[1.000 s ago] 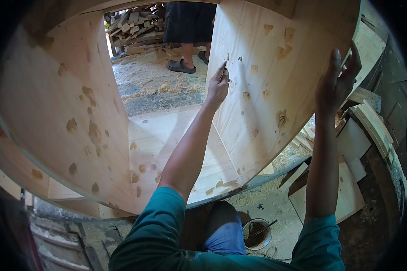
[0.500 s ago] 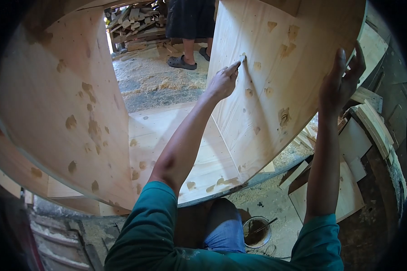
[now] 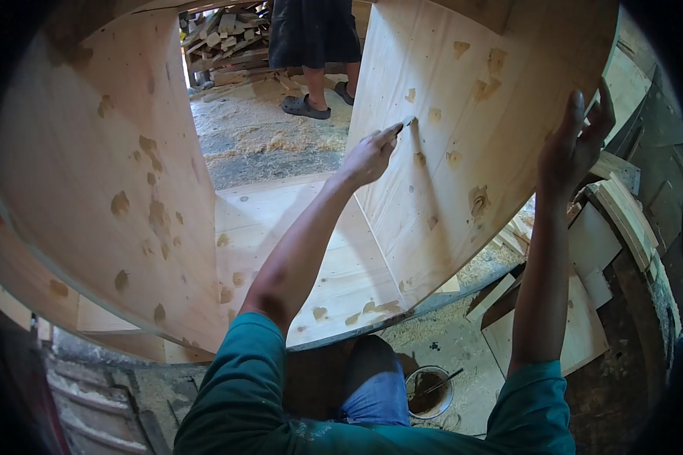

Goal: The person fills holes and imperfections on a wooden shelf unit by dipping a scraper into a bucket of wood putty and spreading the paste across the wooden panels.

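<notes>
My left hand (image 3: 369, 158) reaches inside a large rounded wooden piece. Its fingers are closed round a small thin tool with a grey tip (image 3: 408, 120), which looks like a putty knife; most of it is hidden. The tip is at the face of the right wooden panel (image 3: 451, 182), among brown filler patches (image 3: 435, 114). My right hand (image 3: 573, 148) is at that panel's outer edge, thumb on the near side and fingers round the edge. A bowl of brown paste (image 3: 429, 392) with a stick in it stands on the floor by my knee.
Another patched panel (image 3: 106, 182) curves up on the left, joined by a bottom board (image 3: 311, 280). A person in dark clogs (image 3: 306, 107) stands beyond the opening, on sawdust. Scrap wood (image 3: 231, 42) is piled behind, and offcuts (image 3: 542, 322) lie at the right.
My left hand has moved down a little along the panel, and a brown patch now shows where its tip was. My right hand stays at the edge.
</notes>
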A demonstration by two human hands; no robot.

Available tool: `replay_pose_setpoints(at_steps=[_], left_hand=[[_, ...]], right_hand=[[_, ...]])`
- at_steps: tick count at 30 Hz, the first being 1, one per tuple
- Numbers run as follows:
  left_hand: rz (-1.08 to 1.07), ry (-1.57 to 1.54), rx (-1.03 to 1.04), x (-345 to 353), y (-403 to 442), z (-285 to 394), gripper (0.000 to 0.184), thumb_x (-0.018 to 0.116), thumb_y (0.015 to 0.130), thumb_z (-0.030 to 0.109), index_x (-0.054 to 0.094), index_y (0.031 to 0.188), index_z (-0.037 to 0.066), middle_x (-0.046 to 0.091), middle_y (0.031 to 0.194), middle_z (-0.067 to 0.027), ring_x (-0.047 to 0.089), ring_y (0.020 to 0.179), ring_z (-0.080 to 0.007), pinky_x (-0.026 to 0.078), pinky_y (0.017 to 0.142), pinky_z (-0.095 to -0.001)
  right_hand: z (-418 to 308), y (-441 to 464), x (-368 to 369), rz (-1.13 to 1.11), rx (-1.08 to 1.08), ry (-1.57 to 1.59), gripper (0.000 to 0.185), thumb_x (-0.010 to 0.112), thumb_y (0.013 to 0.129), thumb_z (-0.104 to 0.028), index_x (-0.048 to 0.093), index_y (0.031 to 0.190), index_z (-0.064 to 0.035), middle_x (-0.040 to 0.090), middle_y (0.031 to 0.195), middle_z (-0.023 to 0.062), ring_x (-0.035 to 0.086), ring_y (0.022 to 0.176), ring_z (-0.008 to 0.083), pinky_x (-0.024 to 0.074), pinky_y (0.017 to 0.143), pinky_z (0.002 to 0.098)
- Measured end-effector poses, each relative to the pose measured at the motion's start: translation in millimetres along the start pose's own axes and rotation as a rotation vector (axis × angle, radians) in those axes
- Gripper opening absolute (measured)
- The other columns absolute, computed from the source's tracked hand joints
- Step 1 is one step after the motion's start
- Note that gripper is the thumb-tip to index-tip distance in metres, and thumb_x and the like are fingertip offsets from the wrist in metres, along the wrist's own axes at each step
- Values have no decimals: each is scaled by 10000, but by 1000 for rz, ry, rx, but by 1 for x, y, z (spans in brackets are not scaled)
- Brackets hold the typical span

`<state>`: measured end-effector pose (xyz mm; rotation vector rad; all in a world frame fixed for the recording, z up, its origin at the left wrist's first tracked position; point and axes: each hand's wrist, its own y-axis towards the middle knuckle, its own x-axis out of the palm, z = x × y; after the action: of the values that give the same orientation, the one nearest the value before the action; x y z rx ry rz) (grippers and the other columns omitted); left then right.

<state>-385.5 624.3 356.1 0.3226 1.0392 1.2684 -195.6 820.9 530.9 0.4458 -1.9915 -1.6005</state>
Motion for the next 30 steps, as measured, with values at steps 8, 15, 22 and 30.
replay_pose_setpoints(at_steps=[8,15,22,30], left_hand=[[298,69,-170,34,26,13,456,431,1009,268,406,1460,203,559,1041,-186,606,915,-402,491,793,-508],[301,212,-217,53,31,17,510,427,993,185,345,1496,208,535,1098,-204,603,929,-410,504,822,-487],[323,138,-146,26,19,29,436,489,984,165,478,1420,190,583,1027,-178,605,909,-370,494,791,-457],[192,57,-30,-5,18,6,413,480,970,200,525,1379,230,590,1000,-168,610,936,-374,485,798,-466]], right_hand=[[3,0,-1,1,8,-6,550,526,974,-436,430,1391,-90,487,1363,204,530,1224,290,417,1023,385],[7,-1,-1,18,-11,-51,541,517,971,-449,444,1386,-109,539,1305,195,587,1129,264,470,917,376],[7,1,-2,7,-17,-44,585,502,960,-484,409,1395,-104,559,1279,221,625,1096,294,511,912,390],[10,-1,-3,9,-25,-52,582,506,960,-477,412,1393,-99,537,1311,223,597,1153,312,490,957,393]])
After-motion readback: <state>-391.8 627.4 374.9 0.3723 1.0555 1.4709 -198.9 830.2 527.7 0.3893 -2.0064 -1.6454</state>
